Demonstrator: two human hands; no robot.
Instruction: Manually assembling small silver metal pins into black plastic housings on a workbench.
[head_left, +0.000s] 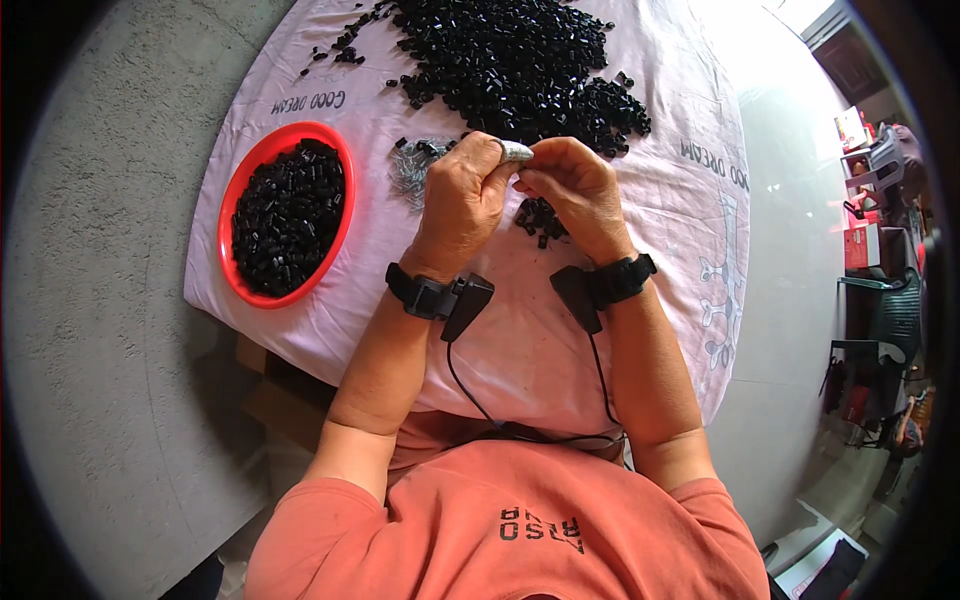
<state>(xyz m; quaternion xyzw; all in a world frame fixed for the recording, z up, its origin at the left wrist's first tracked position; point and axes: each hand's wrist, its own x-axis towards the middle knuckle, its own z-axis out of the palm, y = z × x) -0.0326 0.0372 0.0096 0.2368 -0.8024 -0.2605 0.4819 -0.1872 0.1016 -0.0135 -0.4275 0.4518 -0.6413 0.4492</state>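
Both my hands meet above the cloth-covered table, near the lower edge of a big heap of small black plastic pieces (505, 70). My left hand (458, 200) is closed in a pinch, with a whitish wrapping (515, 152) on one fingertip. Facing it, my right hand (582, 195) pinches thumb and forefinger together close to that fingertip. Whatever sits between the fingers is too small to make out. A little pile of thin silvery metal parts (408, 175) lies beside my left hand. Under my right hand is a small cluster of black pieces (540, 222).
A red bowl (259, 150) filled with black pieces stands at the table's left. The pink printed cloth (640, 300) drapes over the table. Each wrist wears a black strap with a cabled box. Chairs (895, 310) and household goods line the far right.
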